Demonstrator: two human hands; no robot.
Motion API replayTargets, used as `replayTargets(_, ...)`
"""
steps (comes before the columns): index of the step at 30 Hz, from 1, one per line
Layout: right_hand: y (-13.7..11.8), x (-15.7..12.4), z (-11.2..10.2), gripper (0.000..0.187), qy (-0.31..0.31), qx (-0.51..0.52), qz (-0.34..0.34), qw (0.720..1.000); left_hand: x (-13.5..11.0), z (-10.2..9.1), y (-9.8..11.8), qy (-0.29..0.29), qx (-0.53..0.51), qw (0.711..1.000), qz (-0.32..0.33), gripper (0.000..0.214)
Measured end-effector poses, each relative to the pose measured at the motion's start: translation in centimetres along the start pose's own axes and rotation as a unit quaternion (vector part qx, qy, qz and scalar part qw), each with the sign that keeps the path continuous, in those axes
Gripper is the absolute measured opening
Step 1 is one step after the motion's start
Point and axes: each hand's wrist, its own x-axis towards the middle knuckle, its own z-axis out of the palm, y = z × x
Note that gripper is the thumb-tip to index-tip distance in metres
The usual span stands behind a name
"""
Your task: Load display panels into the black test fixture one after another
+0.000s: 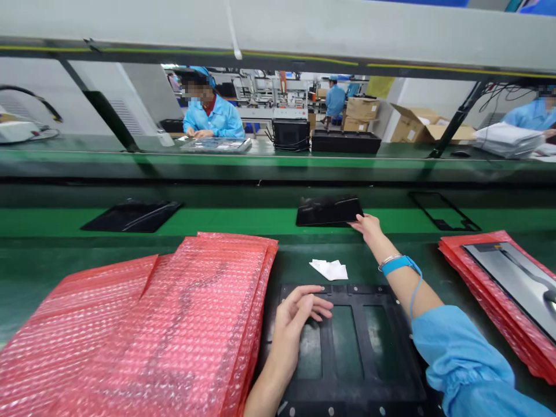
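My right hand (369, 227) reaches forward to the green conveyor belt (243, 220) and grips the near right corner of a flat black panel (328, 210) lying on it. A blue wrist strap (397, 264) with a coiled cord sits on that forearm. My left hand (299, 310) rests flat with fingers spread on the upper left of a black fixture frame (347, 347) in front of me. A small folded white cloth (330, 269) lies between the frame and the belt.
A thick stack of pink bubble-wrap bags (152, 324) fills the left. More pink bags with a grey panel (512, 284) lie right. Another black panel (132, 215) and a black frame (443, 211) sit on the belt. People in blue coats work across the line.
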Motion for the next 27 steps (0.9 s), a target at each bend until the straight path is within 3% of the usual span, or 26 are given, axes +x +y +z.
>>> replayTargets(5, 0.4, -3.4, -2.7, 0.033, 0.029, -0.043, -0.004, 0.999, -1.0, 0.7, 0.2, 0.005, 0.107, 0.992, 0.069, 0.027)
replayTargets(8, 0.6, -3.9, -4.0, 0.030, 0.028, -0.062, -0.012, 0.998, -3.6, 1.2, 0.5, 0.017, 0.169, 0.976, 0.135, 0.033)
replayTargets(11, 1.6, -4.8, -5.6, 0.029, 0.014, -0.076, -0.017, 0.997, -7.7, 0.4, 1.7, -0.006, 0.315, 0.910, 0.268, 0.058)
replayTargets(13, 3.1, -6.4, -7.2, 0.030, 0.012, -0.091, -0.011, 0.996, -10.1, -1.6, 3.1, 0.040, 0.421, 0.843, 0.332, 0.070)
replayTargets(15, 4.9, -8.3, -8.6, 0.035, 0.043, -0.132, -0.001, 0.990, -11.2, -4.7, 4.6, 0.203, 0.498, 0.783, 0.312, 0.066)
replayTargets(17, 6.6, -9.9, -9.2, 0.039, 0.073, -0.150, 0.013, 0.986, -10.9, -8.4, 5.6, 0.276, 0.569, 0.736, 0.239, 0.054)
replayTargets(19, 7.8, -10.6, -8.6, 0.040, 0.085, -0.142, 0.017, 0.986, -9.6, -11.6, 6.0, 0.291, 0.639, 0.694, 0.158, 0.045)
replayTargets(21, 8.5, -10.5, -7.3, 0.040, 0.083, -0.126, 0.019, 0.988, -8.2, -13.9, 5.9, 0.274, 0.674, 0.677, 0.106, 0.036)
replayTargets(24, 9.2, -9.7, -5.9, 0.039, 0.073, -0.125, 0.035, 0.989, -7.4, -16.2, 6.0, 0.259, 0.686, 0.672, 0.107, 0.029)
replayTargets(27, 9.8, -9.4, -6.0, 0.039, 0.089, -0.137, 0.043, 0.986, -8.0, -19.0, 7.5, 0.313, 0.683, 0.651, 0.112, 0.023)
